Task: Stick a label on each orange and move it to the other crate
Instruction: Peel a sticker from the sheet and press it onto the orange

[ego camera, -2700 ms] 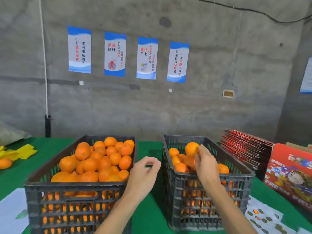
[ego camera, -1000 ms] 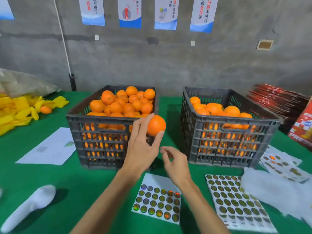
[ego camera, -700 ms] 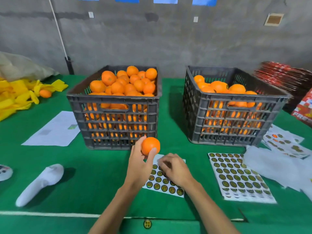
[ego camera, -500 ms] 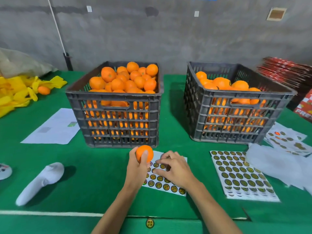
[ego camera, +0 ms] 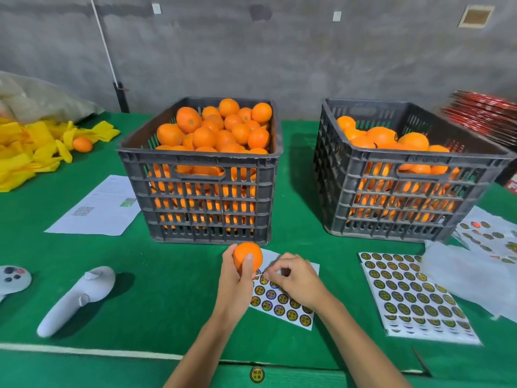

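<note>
Orange fruit still heaps our left crate (ego camera: 201, 163); the right crate (ego camera: 405, 175) is part-filled. Our left hand (ego camera: 237, 284) grips one orange (ego camera: 247, 254) above the label sheet (ego camera: 282, 301), while our right hand (ego camera: 296, 281) pinches at a label; many remain.

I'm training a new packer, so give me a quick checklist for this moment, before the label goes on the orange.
1. Orange held firmly in left hand: ok.
2. Right hand at the sticker sheet: ok.
3. Label actually peeled and on the fingers: cannot tell.
4. Bare peel facing up for the label: ok.
5. Right crate has room on top: ok.
6. Spare sticker sheet within sight: ok.
</note>
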`<state>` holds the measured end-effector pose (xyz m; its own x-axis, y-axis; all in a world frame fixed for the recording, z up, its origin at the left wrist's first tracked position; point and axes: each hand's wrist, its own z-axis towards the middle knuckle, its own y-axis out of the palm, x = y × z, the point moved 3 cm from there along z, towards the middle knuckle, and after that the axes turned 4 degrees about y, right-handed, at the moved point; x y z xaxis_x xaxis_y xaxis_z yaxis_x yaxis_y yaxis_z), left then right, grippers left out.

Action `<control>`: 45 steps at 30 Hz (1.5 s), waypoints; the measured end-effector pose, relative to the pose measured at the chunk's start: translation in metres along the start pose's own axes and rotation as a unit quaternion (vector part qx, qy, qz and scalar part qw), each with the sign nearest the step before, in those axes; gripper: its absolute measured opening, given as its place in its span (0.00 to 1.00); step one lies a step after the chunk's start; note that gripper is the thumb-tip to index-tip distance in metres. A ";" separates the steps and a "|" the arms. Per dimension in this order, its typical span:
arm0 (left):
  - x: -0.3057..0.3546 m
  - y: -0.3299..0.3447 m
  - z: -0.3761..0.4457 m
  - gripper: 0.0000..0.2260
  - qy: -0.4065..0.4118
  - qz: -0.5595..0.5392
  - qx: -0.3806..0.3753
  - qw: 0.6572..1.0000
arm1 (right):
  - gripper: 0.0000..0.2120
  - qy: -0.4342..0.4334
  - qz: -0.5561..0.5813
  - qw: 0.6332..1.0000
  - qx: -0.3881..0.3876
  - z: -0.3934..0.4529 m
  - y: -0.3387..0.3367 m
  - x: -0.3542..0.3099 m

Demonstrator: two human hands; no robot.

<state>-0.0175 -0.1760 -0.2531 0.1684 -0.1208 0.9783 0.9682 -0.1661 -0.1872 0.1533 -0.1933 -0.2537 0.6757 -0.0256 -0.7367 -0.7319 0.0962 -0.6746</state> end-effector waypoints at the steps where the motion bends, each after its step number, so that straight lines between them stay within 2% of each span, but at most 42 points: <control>1: 0.000 0.000 -0.001 0.24 -0.001 0.002 0.000 1.000 | 0.05 0.009 0.012 1.000 -0.003 0.000 0.000 -0.001; 10: -0.005 -0.003 -0.005 0.25 0.001 0.012 -0.001 1.000 | 0.03 0.005 -0.001 1.000 -0.007 0.001 -0.002 0.001; 11: -0.006 -0.003 -0.006 0.25 0.003 0.014 -0.004 1.000 | 0.05 -0.007 -0.018 1.000 -0.015 0.000 -0.003 0.002; 13: -0.005 -0.003 -0.007 0.25 0.003 0.005 -0.010 1.000 | 0.18 -0.030 -0.078 0.996 -0.033 -0.001 -0.003 0.005; 15: -0.005 -0.002 -0.007 0.24 0.000 -0.008 -0.012 1.000 | 0.25 -0.050 -0.128 0.990 -0.040 -0.002 -0.002 0.005; 20: -0.006 -0.002 -0.006 0.17 -0.004 -0.014 -0.015 1.000 | 0.20 -0.087 -0.167 0.982 -0.033 0.001 -0.003 0.001; 27: -0.007 -0.001 -0.007 0.23 -0.014 -0.004 -0.014 1.000 | 0.15 -0.094 -0.194 0.976 0.014 -0.001 -0.001 -0.005; 31: -0.006 -0.002 -0.007 0.23 -0.028 -0.009 -0.015 0.999 | 0.12 -0.076 -0.136 0.988 0.017 -0.002 0.002 -0.006; 34: 0.000 -0.003 -0.009 0.23 -0.028 -0.014 -0.011 0.999 | 0.10 -0.018 -0.018 0.993 0.111 0.000 -0.008 -0.012; 37: 0.020 0.001 -0.005 0.21 0.000 -0.044 -0.003 0.999 | 0.08 -0.045 0.021 0.971 0.235 -0.002 -0.030 -0.035; 41: 0.067 0.014 0.015 0.19 0.053 -0.128 -0.010 0.990 | 0.06 -0.141 0.023 0.942 0.303 -0.009 -0.063 -0.071; 45: 0.114 0.037 0.040 0.18 0.094 -0.170 -0.034 0.980 | 0.12 -0.170 -0.016 0.927 0.335 -0.012 -0.106 -0.089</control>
<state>0.0451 -0.1572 -0.1446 -0.2049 -0.2248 0.9526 0.9468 -0.2925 0.1346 0.1699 -0.2133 -0.1176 0.7676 0.2658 -0.5832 -0.5698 0.6996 -0.4312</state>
